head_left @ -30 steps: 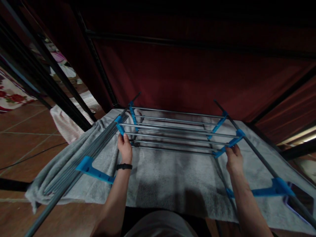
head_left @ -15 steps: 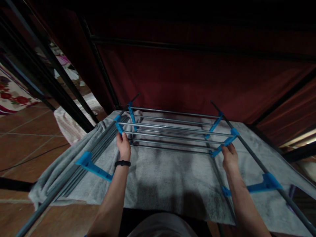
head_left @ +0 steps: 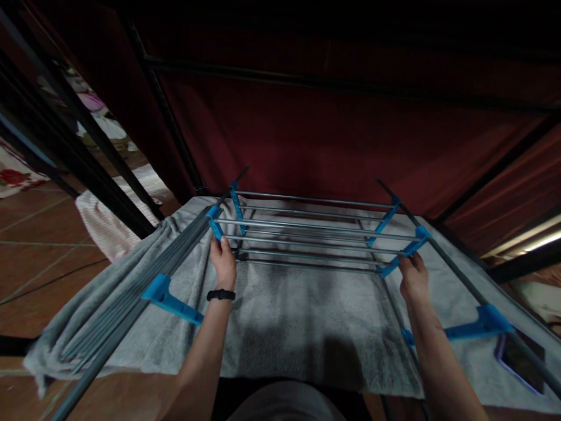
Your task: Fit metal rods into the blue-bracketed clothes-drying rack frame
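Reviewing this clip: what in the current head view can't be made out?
- Head view, left hand and right hand on the grey metal drying rack with blue plastic brackets: each grip's fingertips hidden behind the hand itself.
- What supports the grey terry towel: covered by it.
- Dark flat rectangular object, lower right: crossed by a rod, too dim to identify.
- Pale items beyond black bars, upper left: blurred, small.

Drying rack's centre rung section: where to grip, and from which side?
Probably best to take the drying rack at its two blue end brackets, one per hand, coming from the near edge. The rungs are thin and long, and the brackets tie them together at each end. The left hand and right hand grip there now.
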Demonstrator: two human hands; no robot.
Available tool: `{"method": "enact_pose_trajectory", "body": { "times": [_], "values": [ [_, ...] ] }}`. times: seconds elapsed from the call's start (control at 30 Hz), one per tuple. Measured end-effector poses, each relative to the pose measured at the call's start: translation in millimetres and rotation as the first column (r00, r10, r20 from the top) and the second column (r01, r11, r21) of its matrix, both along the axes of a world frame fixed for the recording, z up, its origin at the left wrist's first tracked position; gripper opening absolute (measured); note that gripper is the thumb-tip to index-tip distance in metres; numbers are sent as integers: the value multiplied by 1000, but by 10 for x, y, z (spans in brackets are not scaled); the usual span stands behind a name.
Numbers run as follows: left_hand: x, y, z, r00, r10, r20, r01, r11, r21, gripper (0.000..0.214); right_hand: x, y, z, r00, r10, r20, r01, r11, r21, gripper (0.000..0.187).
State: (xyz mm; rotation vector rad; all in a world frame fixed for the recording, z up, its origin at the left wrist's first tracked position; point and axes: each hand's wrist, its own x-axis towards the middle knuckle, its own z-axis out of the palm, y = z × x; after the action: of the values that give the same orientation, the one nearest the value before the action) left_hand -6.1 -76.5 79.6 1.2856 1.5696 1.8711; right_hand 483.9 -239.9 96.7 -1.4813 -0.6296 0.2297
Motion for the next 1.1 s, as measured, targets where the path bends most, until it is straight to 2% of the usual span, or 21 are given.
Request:
{"method": "enact_pose_trajectory", "body": {
  "times": [0.13, 0.63, 1.1],
  "values": [
    [-25, 45, -3, 999, 45, -14, -45, 999, -6, 41, -20, 76, -75, 997, 24, -77, -22, 999, 31, 44],
    [-17, 192, -34, 997, 71, -42, -72, 997, -25, 34, -11, 170, -101, 998, 2, -66, -3, 1000, -19, 42],
    [-13, 96, -94, 995, 91, -51, -92, 996, -9, 35, -90, 189, -155, 996, -90, -6, 90, 994, -65, 42]
  ]
}}
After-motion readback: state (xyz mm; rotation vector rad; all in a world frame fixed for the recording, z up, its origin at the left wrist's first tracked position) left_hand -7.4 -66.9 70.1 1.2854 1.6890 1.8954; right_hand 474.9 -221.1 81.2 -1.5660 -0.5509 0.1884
